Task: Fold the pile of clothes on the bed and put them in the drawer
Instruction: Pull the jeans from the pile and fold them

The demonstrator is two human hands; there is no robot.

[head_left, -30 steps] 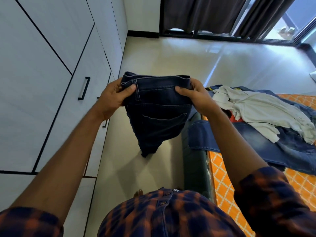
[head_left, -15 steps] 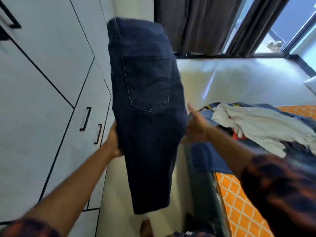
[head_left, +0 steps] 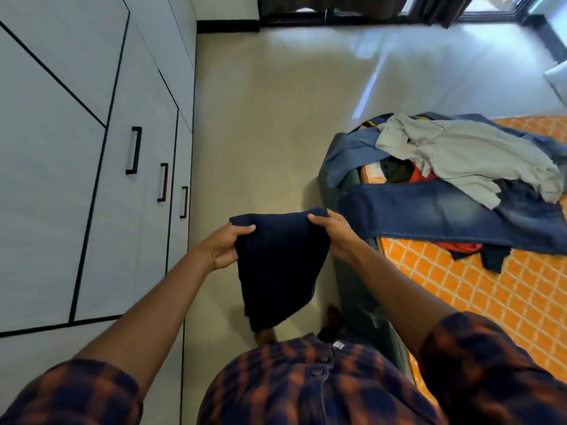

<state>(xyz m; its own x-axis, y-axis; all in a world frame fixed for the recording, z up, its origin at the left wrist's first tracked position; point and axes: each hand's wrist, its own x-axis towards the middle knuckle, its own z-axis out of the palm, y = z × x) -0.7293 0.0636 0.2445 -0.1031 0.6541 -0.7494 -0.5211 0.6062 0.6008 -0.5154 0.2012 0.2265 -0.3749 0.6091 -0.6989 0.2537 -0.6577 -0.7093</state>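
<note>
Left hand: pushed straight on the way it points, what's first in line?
The dark jeans in the left hand's own grip. Beyond them the line runs toward the blue denim draped over the corner of the bed, though depth is unclear.

No text, brand or number can be read. A small white tag (head_left: 338, 344) on the shirt (head_left: 306, 391) is too blurred.

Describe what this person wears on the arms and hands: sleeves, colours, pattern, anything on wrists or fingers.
The left sleeve and right sleeve belong to a checked shirt, dark navy and orange-brown, and end near the elbows, leaving the forearms bare. The left hand and right hand wear nothing: no gloves, watch or rings show.
</note>
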